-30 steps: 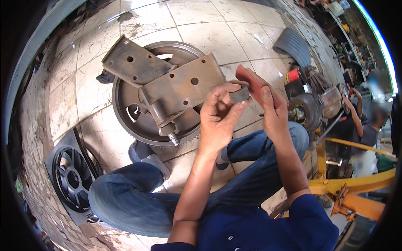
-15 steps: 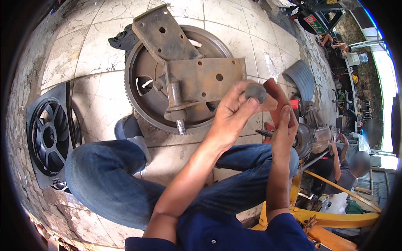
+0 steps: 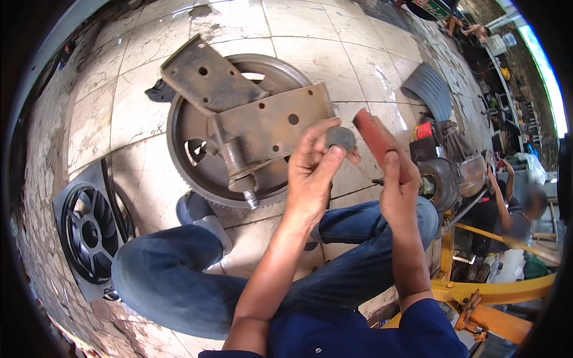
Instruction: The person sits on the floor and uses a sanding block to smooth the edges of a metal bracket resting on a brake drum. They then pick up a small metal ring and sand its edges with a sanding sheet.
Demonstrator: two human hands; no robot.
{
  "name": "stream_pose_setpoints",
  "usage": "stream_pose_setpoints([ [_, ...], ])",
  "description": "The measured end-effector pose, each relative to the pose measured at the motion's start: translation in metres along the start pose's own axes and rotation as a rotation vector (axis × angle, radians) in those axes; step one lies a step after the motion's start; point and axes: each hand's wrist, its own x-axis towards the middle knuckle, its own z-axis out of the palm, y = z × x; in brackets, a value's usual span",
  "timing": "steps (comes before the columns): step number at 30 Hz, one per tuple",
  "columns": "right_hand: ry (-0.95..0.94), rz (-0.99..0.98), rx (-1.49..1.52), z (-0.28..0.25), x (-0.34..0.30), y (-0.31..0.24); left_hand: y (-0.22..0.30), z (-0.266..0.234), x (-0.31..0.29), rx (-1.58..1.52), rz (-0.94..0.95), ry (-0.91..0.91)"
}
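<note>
My left hand (image 3: 310, 179) pinches a small dark grey round piece (image 3: 339, 138) between thumb and fingers, its flat end turned up. Its exact kind is unclear. Just to the right, my right hand (image 3: 399, 191) grips a curled strip of reddish-brown sandpaper (image 3: 374, 136), thumb along its face. A small gap separates the strip from the round piece. Beyond my hands, a rusty bent metal bracket (image 3: 245, 122) with bolt holes rests across a large toothed flywheel (image 3: 176, 140) on the floor. A stub shaft (image 3: 250, 198) with a shiny end sticks out from the bracket's near side.
A black radiator fan (image 3: 89, 230) stands at left. On the right are a curved grey ribbed sheet (image 3: 428, 89), a greasy metal housing (image 3: 441, 179) and a yellow frame (image 3: 489, 291). Another person (image 3: 516, 221) works at the far right.
My hands have drawn apart a little, so the sandpaper now stands clear of the left fingers. The whole view has shifted and tilted slightly. Both hands keep their hold.
</note>
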Motion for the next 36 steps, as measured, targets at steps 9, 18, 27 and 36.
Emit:
stream_pose_setpoints([
  [9,-0.014,-0.122,-0.120,-0.002,-0.006,0.015,-0.019,0.009,-0.007,0.446,0.123,0.108],
  [18,-0.033,0.015,-0.241,0.011,-0.005,0.018,-0.032,0.006,-0.008,0.867,0.216,0.216],
  [27,-0.095,0.147,-0.158,0.014,0.000,0.023,-0.034,0.003,-0.008,0.754,0.050,0.220],
  [36,-0.117,0.158,-0.231,0.015,-0.004,0.029,-0.045,0.002,-0.012,0.849,0.089,0.160],
])
